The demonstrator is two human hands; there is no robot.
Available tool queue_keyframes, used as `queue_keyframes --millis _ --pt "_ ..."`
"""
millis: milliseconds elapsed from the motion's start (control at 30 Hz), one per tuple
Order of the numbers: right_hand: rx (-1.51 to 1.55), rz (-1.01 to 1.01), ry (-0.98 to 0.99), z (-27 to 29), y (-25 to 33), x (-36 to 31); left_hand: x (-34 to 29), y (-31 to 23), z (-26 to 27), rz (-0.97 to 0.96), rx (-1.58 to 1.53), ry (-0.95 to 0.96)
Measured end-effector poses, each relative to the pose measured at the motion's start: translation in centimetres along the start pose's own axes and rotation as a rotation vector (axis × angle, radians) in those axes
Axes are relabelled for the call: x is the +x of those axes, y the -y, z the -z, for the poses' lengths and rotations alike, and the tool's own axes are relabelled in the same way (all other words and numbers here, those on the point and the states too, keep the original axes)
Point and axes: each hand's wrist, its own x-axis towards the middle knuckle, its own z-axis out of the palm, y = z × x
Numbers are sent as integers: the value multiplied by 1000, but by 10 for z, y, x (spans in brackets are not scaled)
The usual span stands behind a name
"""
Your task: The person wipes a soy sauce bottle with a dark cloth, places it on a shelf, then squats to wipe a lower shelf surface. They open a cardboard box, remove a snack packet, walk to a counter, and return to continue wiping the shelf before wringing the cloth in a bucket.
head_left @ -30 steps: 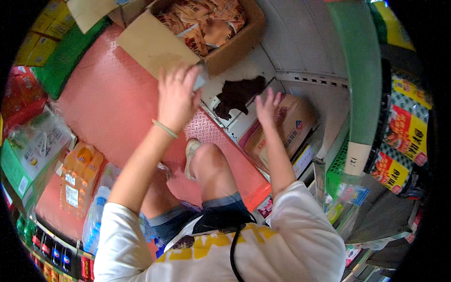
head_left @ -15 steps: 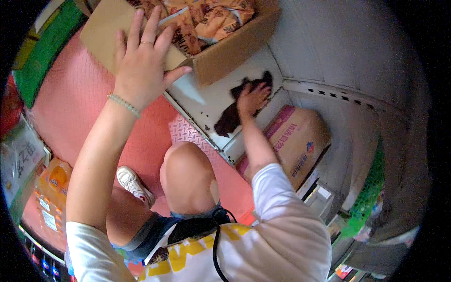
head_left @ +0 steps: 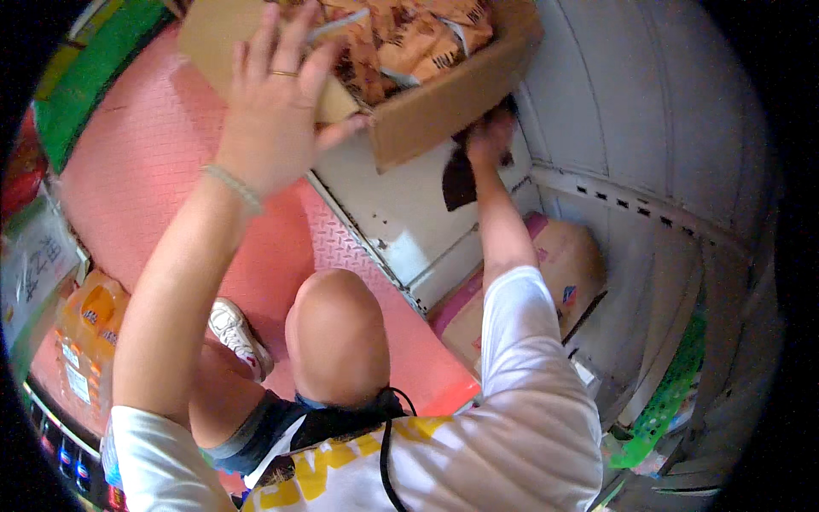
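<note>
My left hand is open, its fingers spread over the flap of an open cardboard box. Inside the box lie several orange packets. My right hand, smeared by motion, is on a dark cloth and has it pressed to a white surface. Part of the cloth trails below the hand; its far end runs up close beside the box wall. My right fingertips are hard to make out. Small dark specks dot the white surface near its left edge.
A closed cardboard carton stands beside the white surface, against a grey wall. The floor is red. Orange drink bottles in clear wrap stand at the left. A green mesh basket is at the lower right.
My right hand has slid the cloth farther up the white surface, toward the box and wall. The box and my left hand sit slightly farther right in view.
</note>
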Motion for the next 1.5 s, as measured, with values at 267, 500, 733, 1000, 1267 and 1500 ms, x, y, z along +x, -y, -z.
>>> queue_keyframes --millis 267,500,733,1000,1267,1500 --pt "1090 -544 123 54 18 -19 -6 -4 5 96 -112 6" --pt "1962 -974 164 128 193 -55 -10 1 28 100 -100 130" --pt "1735 -644 166 245 206 -15 -27 83 17 829 -485 -190" --pt "1305 -599 416 263 250 44 16 88 68 811 -1330 66" --pt "1045 -854 375 248 235 38 6 104 67 640 -1058 125" --pt "1267 -895 331 242 225 31 29 96 105 672 -1019 386"
